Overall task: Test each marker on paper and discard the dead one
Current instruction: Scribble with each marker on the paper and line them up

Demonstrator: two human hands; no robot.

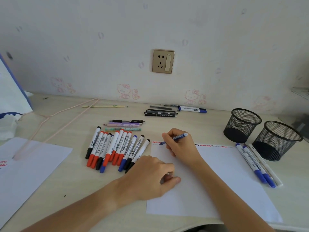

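My right hand [181,144] grips a slim blue pen [179,136], its tip touching the top left edge of the white paper [217,181]. Red, blue and black squiggles [209,145] run along that top edge. My left hand [150,176] rests on the paper's left side with its fingers curled around a small pale piece [168,173], perhaps the cap. Left of the paper lies a pile of several red, blue and black whiteboard markers [115,149]. Three markers [257,164] lie to the right of the paper.
Two black mesh cups [242,125] [277,140] stand at the right. More pens [124,125] [160,112] and a blue marker [192,109] lie toward the wall. A second sheet [30,164] and a pink hanger [55,121] occupy the left.
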